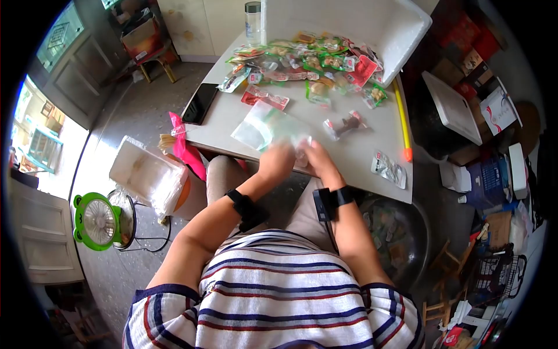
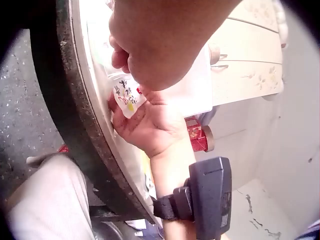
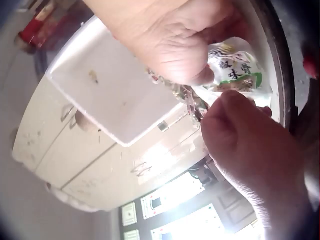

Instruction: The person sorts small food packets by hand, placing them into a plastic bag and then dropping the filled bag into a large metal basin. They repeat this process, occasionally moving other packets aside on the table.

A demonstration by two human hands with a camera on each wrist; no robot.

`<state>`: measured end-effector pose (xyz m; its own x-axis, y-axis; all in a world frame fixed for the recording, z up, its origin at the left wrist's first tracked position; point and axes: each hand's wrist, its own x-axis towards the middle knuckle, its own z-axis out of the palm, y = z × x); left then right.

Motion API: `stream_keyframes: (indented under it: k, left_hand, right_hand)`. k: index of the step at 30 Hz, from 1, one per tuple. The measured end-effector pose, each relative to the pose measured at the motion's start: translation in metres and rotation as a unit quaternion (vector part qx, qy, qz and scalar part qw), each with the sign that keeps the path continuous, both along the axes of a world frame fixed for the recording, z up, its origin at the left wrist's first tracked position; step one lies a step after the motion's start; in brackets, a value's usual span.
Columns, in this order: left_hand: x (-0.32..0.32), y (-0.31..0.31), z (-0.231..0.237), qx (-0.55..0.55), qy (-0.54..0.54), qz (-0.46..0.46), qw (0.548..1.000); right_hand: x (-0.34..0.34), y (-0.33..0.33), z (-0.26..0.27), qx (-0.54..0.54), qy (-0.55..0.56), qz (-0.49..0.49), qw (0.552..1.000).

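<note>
White plastic packet (image 2: 129,97) with dark printed writing is between the two hands, at the near edge of the table (image 1: 232,136). Left hand (image 1: 277,160): fingers curled, thumb and fingers pinching at the packet's edge; blurred in the head view. Right hand (image 1: 314,158): fingers bent round the packet, gripping it, part of the print showing against them in the left wrist view. Hands close together. Clear bag (image 1: 256,125) with a pale green band lies just beyond the left hand; cannot tell if the fingers touch it.

Further back, a heap of small food packets (image 1: 285,61), mostly green and red, in front of a white foam box (image 1: 343,20). Clear jar (image 1: 253,26) upright beside the box. Red packet (image 1: 264,98) apart from the heap, nearer the hands. Packet with a brown item (image 1: 347,124) right of the bag. Silver packet (image 1: 388,169) near the table's right corner. Yellow stick (image 1: 401,116) with an orange end along the right side. Black phone (image 1: 200,103) at the left edge.

Off the table: pink plastic bag (image 1: 186,148) and plastic-lined box (image 1: 145,174) on the left, green fan (image 1: 97,221) on the floor, dark basin (image 1: 415,232) with packets inside on the right.
</note>
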<state>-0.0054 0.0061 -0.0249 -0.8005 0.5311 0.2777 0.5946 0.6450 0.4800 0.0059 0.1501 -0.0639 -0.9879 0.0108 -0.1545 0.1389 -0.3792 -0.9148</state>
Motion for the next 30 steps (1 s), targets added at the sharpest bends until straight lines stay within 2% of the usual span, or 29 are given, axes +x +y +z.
stream_keyframes:
  k: [2,5,8,12,14,17,20,23,26,28,29,30]
  left_hand:
    - [0.001,-0.003,-0.008,0.009,0.001,-0.002,1.0]
    - [0.001,-0.005,-0.017,0.011,0.002,-0.003,1.0]
    - [0.004,-0.007,-0.01,0.002,-0.003,-0.018,1.0]
    - [0.008,-0.01,0.0,-0.004,0.004,-0.038,0.999]
    - [0.008,-0.012,-0.001,0.031,0.018,-0.047,0.998]
    - [0.011,-0.017,-0.012,0.041,0.017,-0.042,0.998]
    - [0.01,-0.022,-0.016,0.013,0.009,-0.033,0.999]
    - [0.02,-0.03,-0.007,0.025,0.055,-0.04,0.997]
    - [0.022,-0.039,0.001,0.028,0.138,-0.064,0.988]
    - [0.022,-0.042,-0.005,0.02,0.188,-0.07,0.979]
    - [0.019,-0.041,-0.014,0.018,0.212,-0.064,0.975]
    - [0.016,-0.04,-0.021,0.015,0.238,-0.058,0.969]
  right_hand:
    - [0.0,0.006,-0.008,0.112,0.047,-0.014,0.993]
    - [0.017,-0.004,0.038,0.122,-0.056,0.004,0.991]
    - [0.013,-0.012,0.026,0.077,-0.099,-0.054,0.991]
    - [-0.005,-0.023,0.003,0.022,-0.08,-0.085,0.993]
    - [-0.015,-0.029,-0.009,0.0,-0.05,-0.1,0.994]
    - [-0.017,-0.029,-0.011,0.067,-0.003,0.067,0.996]
    - [-0.016,-0.03,0.004,-0.021,-0.119,0.085,0.989]
    - [-0.007,-0.023,0.03,0.088,-0.123,0.159,0.976]
    - [-0.001,0.005,0.033,0.357,-0.128,0.072,0.922]
    - [-0.007,0.024,0.011,0.479,-0.04,-0.08,0.873]
    - [-0.01,0.032,-0.001,0.533,0.006,-0.156,0.831]
    - [-0.009,0.03,0.005,0.498,-0.006,-0.151,0.854]
